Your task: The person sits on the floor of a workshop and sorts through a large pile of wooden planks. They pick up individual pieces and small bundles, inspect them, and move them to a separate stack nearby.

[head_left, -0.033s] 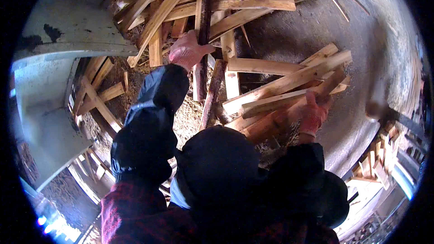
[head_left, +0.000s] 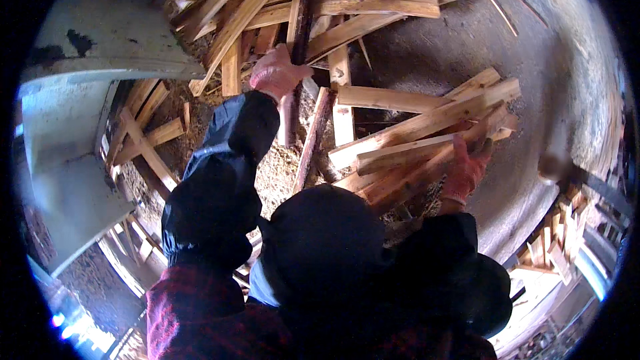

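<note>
My left hand, in a pink work glove, is closed around a long wooden board with a dark, bark-like edge. That board slants from the far pile down past my hand, its lower end over the sawdust. My right hand, also gloved in pink, is at the right end of a stack of pale boards. Its fingers are spread beside the nearest reddish-brown board; whether they touch it is hard to see. A second dark-edged strip lies between my hands.
A jumbled pile of boards fills the far side. On the left stands a pale metal housing with worn paint, more offcuts beside it. At lower right is another heap of wood pieces. Sawdust covers the ground near me.
My right hand has come slightly away from the nearest board, its fingers more apart. The left hand keeps its grip, and the dark-edged board's lower end has shifted slightly left.
</note>
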A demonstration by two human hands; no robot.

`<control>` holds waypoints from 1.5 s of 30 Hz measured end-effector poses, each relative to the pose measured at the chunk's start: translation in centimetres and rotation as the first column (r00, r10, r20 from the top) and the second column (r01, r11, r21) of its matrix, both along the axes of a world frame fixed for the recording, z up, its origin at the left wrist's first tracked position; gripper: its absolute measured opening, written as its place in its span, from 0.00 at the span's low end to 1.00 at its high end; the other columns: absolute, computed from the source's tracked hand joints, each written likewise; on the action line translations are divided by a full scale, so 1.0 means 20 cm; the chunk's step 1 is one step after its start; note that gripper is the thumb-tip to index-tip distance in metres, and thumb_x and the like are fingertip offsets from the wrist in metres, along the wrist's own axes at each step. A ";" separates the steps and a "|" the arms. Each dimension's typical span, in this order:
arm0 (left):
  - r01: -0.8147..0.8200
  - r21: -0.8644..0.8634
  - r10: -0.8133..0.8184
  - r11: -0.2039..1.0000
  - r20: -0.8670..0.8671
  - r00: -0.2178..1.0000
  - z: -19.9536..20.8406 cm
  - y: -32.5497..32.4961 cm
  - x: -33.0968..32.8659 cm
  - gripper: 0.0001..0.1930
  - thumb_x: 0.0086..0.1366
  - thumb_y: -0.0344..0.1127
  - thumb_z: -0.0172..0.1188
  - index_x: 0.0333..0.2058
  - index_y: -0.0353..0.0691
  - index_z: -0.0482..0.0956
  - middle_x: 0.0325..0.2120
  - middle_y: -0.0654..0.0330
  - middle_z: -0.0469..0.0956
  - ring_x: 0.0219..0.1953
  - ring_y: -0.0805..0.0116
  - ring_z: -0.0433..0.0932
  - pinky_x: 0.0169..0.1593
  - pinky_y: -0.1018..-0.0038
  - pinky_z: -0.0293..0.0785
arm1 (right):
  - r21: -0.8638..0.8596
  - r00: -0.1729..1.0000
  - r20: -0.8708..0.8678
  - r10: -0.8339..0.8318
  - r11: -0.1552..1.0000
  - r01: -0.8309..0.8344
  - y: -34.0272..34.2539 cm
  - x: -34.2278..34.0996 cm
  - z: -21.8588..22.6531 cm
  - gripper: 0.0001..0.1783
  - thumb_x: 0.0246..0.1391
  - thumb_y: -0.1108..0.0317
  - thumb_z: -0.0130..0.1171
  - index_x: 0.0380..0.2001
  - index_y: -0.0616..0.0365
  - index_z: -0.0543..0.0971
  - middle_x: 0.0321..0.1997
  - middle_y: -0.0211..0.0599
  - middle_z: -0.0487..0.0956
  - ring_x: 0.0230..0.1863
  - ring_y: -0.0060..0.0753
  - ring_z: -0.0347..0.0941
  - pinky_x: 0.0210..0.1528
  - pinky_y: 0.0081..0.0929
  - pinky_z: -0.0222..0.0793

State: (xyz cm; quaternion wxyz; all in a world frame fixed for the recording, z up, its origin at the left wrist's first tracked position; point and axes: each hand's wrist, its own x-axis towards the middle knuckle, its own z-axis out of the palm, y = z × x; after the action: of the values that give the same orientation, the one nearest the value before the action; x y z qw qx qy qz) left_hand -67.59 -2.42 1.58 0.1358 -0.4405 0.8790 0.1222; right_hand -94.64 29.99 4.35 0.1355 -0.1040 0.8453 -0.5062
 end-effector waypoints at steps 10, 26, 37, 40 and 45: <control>-0.595 0.196 0.589 0.780 0.096 0.803 0.52 0.58 0.84 0.25 0.49 0.42 0.67 0.46 0.40 0.74 0.38 0.47 0.79 0.45 0.50 0.78 0.48 0.61 0.73 | 0.806 0.538 -0.314 0.782 0.519 -0.284 -0.31 0.08 -0.10 0.35 0.54 0.44 0.59 0.59 0.56 0.70 0.61 0.53 0.69 0.64 0.56 0.61 0.63 0.46 0.59; -0.498 0.602 0.140 -0.624 -0.541 -0.829 0.86 2.78 1.38 0.13 0.52 0.33 0.67 0.34 0.33 0.76 0.23 0.58 0.77 0.25 0.66 0.75 0.28 0.70 0.72 | 0.824 0.455 -0.278 0.846 0.453 -0.339 -0.30 -0.05 -0.25 0.32 0.55 0.40 0.53 0.54 0.50 0.75 0.54 0.45 0.76 0.56 0.60 0.66 0.58 0.54 0.59; -0.987 -0.135 0.927 0.085 -0.352 0.128 0.36 2.43 1.29 0.36 0.51 0.40 0.71 0.58 0.37 0.66 0.52 0.47 0.71 0.54 0.49 0.71 0.57 0.63 0.68 | 0.724 0.468 -0.312 0.827 0.526 -0.446 -0.29 0.05 -0.09 0.31 0.53 0.47 0.58 0.55 0.54 0.72 0.51 0.57 0.73 0.57 0.60 0.62 0.57 0.55 0.62; -0.869 -0.047 0.762 0.493 -0.458 0.457 0.44 1.70 0.97 0.37 0.51 0.41 0.71 0.59 0.38 0.66 0.56 0.47 0.69 0.57 0.49 0.69 0.61 0.61 0.65 | 0.744 0.408 -0.348 0.844 0.514 -0.427 -0.29 0.03 -0.24 0.35 0.52 0.47 0.60 0.56 0.60 0.70 0.58 0.55 0.71 0.65 0.61 0.55 0.68 0.53 0.47; -0.394 -0.012 0.386 0.919 -0.178 0.905 0.50 0.67 0.10 0.48 0.52 0.54 0.67 0.66 0.41 0.53 0.66 0.51 0.55 0.67 0.47 0.54 0.69 0.54 0.51 | 0.771 0.501 -0.261 0.825 0.491 -0.406 -0.28 0.00 -0.13 0.39 0.52 0.47 0.58 0.60 0.61 0.66 0.61 0.53 0.68 0.65 0.59 0.57 0.68 0.54 0.48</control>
State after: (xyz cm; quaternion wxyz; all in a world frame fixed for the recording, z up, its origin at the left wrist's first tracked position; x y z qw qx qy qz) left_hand -65.63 10.92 11.53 0.0219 -0.5981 0.7842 0.1636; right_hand -94.72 24.37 1.67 0.0668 -0.5252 0.8472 -0.0441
